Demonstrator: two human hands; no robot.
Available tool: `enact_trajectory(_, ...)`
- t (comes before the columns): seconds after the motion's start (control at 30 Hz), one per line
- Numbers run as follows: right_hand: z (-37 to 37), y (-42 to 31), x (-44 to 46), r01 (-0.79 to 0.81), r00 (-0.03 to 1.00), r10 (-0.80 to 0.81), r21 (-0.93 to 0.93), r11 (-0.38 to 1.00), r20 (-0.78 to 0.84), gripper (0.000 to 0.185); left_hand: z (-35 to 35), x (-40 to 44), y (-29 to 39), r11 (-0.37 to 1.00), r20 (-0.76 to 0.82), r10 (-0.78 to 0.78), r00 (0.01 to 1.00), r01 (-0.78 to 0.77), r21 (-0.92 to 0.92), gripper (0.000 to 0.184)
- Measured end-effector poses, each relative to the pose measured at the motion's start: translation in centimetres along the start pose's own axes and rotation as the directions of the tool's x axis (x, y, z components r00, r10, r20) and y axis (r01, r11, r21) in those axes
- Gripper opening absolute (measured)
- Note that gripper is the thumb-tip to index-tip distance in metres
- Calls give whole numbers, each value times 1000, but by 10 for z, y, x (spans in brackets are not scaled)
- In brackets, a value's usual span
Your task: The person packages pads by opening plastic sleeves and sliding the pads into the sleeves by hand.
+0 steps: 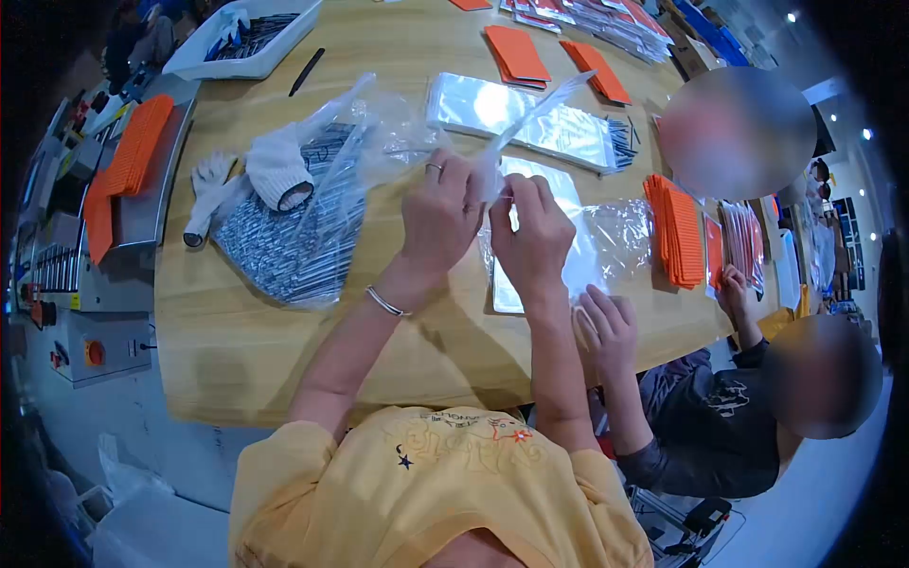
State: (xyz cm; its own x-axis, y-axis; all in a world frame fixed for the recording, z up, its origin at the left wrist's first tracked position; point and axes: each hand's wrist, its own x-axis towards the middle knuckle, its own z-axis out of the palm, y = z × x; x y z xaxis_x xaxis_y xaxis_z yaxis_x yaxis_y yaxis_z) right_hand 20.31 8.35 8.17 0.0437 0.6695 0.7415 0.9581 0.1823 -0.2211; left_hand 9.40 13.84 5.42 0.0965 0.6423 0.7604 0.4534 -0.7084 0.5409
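Observation:
Both hands are raised over the middle of the wooden table, close together. My left hand (443,208), with a ring and a bracelet at the wrist, pinches one side of a clear plastic bag (488,175). On its other side my right hand (532,222) has its fingers closed on the bag's edge. The bag's thin upper part sticks up to the right. Beneath my hands lies a stack of clear bags (573,227). Left of them rests a large plastic bag of thin metal rods (294,232), with white gloves (277,172) on top.
A co-worker's hands (611,327) are close to my right forearm. Orange card stacks (674,232) stand at the right, others (517,55) at the back. Behind my hands lies a long clear pack (521,118). A white tray (194,66) and black pen (307,72) are back left.

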Motion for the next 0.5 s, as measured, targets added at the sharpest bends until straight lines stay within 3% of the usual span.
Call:
enact_trajectory(0.1,-7,16,2,-37,995,35,-18,999,-98,24,1,2,-4,999,-20,26,999,-26,-18,23)
enact_trajectory(0.23,-19,18,2,-66,992,68,16,998,-103,28,3,-7,9,918,171,-279,945,315,-240,21)
enact_trajectory(0.27,-22,10,3,-49,994,53,45,998,-93,28,3,-7,13,919,170,-276,946,312,-241,21)
enact_trajectory(0.33,-29,-17,-2,-31,996,38,81,996,-85,29,3,-9,19,790,208,-387,898,439,-427,21)
enact_trajectory(0.4,-36,-41,-13,-29,999,37,291,956,-24,30,2,-9,22,609,268,-479,836,537,-584,21)
enact_trajectory(0.5,-32,-48,-17,-22,1000,15,358,933,22,33,4,-13,15,628,232,-490,840,525,-575,22)
